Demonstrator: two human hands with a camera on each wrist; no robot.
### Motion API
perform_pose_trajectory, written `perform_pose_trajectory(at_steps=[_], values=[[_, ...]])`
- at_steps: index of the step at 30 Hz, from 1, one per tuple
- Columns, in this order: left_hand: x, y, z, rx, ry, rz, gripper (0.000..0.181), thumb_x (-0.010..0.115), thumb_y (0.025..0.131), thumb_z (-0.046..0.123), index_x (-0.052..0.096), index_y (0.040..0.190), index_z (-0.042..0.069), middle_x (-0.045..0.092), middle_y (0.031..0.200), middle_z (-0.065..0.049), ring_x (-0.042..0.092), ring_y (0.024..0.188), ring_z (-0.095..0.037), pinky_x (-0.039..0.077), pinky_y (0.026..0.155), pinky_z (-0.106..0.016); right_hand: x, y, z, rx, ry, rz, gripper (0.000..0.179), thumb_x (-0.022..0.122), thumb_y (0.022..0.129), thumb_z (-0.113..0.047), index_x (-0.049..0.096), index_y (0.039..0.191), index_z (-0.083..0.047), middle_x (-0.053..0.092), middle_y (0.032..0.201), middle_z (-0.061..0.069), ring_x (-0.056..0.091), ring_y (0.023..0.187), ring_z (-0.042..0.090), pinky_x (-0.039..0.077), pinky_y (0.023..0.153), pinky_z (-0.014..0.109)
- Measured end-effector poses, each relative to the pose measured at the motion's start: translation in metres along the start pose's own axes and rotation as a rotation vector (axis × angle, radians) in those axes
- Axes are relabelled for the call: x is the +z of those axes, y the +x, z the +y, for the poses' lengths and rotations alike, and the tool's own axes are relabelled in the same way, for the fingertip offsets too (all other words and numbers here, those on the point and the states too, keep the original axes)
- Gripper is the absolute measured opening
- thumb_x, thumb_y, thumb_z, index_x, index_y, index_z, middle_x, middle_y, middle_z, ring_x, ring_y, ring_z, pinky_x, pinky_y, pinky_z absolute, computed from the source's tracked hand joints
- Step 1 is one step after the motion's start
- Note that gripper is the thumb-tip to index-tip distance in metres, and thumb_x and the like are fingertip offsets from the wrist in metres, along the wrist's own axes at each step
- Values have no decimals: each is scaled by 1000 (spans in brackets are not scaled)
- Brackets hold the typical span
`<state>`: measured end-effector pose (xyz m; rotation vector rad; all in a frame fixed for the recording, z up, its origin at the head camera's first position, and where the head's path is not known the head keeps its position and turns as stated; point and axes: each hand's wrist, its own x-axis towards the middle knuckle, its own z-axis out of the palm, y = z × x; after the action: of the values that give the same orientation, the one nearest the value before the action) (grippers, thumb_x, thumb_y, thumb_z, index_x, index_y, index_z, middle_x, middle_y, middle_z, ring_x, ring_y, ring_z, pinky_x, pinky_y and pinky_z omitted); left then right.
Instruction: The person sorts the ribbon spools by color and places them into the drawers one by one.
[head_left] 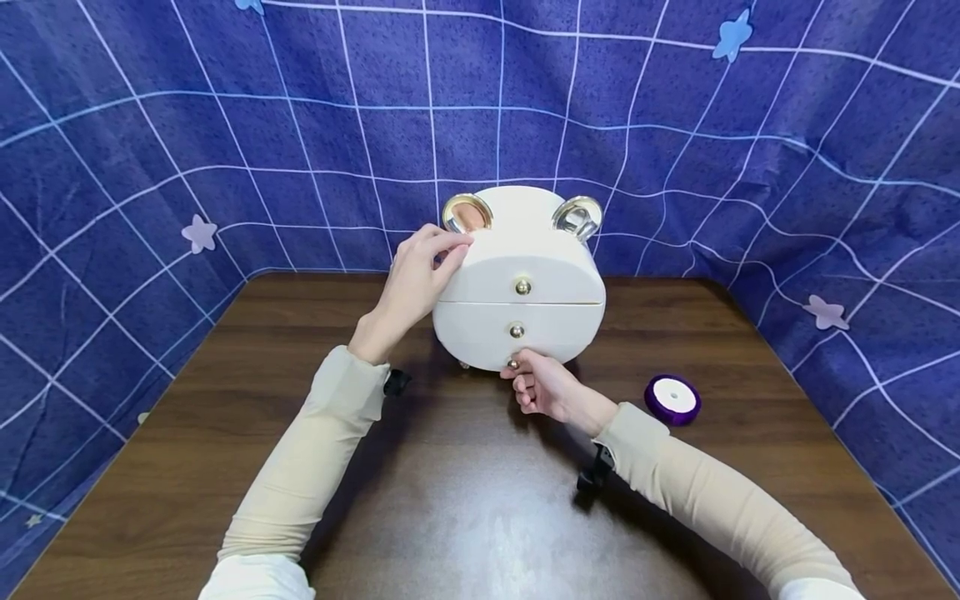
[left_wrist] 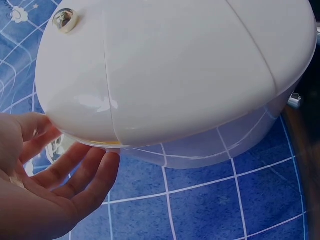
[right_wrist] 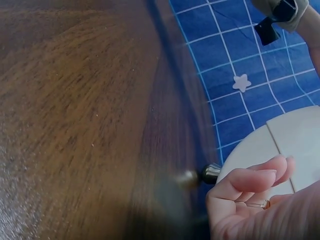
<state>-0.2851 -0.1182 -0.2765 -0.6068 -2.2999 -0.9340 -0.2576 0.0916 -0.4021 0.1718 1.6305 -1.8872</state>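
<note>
A white rounded drawer box (head_left: 480, 321) with two gold-rimmed, ear-shaped parts on top stands on the wooden table. Three round knobs run down its front, and a thin seam crosses it below the top knob (head_left: 522, 287). My left hand (head_left: 408, 279) rests on the box's upper left side. In the left wrist view its extended fingers (left_wrist: 92, 170) touch the curved edge near that seam. Low on the front, my right hand (head_left: 551, 387) pinches the bottom knob (head_left: 513, 364) between thumb and finger, the other fingers curled. In the right wrist view, the hand (right_wrist: 250, 200) partly covers the box.
A purple roll of ribbon with a white round face (head_left: 674, 395) lies on the table (head_left: 450, 500) to the right of the box, near my right forearm. A blue grid-patterned cloth (head_left: 375, 100) with stars hangs behind and at both sides.
</note>
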Motion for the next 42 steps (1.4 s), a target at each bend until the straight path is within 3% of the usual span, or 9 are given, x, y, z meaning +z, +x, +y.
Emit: perform_pose_trajectory(at_steps=[10, 17, 22, 29, 37, 42], values=[[1, 0, 1, 10, 0, 8, 23, 59, 96, 21, 73, 110, 10, 67, 97, -10, 57, 81, -22, 43, 71, -32, 0, -3, 2, -23, -4, -1, 25, 39, 96, -23, 54, 100, -3, 45, 47, -8, 38, 40, 8, 32, 44, 20], [2, 1, 2, 12, 0, 1, 24, 58, 96, 21, 73, 111, 10, 67, 99, -10, 58, 83, -25, 44, 74, -35, -1, -5, 2, -18, -8, -4, 25, 38, 96, -22, 54, 99, -4, 45, 48, -8, 38, 41, 8, 32, 44, 20], [0, -1, 2, 5, 7, -27, 28, 58, 96, 27, 72, 113, 11, 66, 99, -9, 56, 83, -22, 43, 74, -33, -1, -5, 1, -13, -5, -11, 25, 39, 96, -22, 54, 101, -2, 45, 48, -8, 38, 41, 8, 31, 45, 20], [-4, -2, 1, 15, 38, -95, 40, 68, 89, 37, 68, 119, 11, 59, 97, -8, 48, 82, -21, 38, 72, -33, -2, -4, 0, -10, -24, -24, 29, 39, 97, -25, 54, 103, -1, 45, 48, -8, 39, 42, 8, 32, 45, 21], [-3, -3, 2, 22, 55, -92, 42, 68, 89, 36, 67, 121, 10, 61, 102, -9, 54, 89, -30, 42, 77, -38, -1, -4, 3, -11, -26, 11, 25, 41, 96, -25, 55, 96, -4, 45, 48, -8, 39, 41, 8, 33, 44, 21], [-3, -2, 3, 13, 64, -91, 42, 68, 89, 38, 67, 121, 11, 61, 101, -7, 52, 87, -25, 41, 74, -36, 0, -8, 3, -7, -32, 19, 25, 43, 95, -27, 56, 96, -4, 44, 48, -7, 38, 41, 8, 34, 45, 21]])
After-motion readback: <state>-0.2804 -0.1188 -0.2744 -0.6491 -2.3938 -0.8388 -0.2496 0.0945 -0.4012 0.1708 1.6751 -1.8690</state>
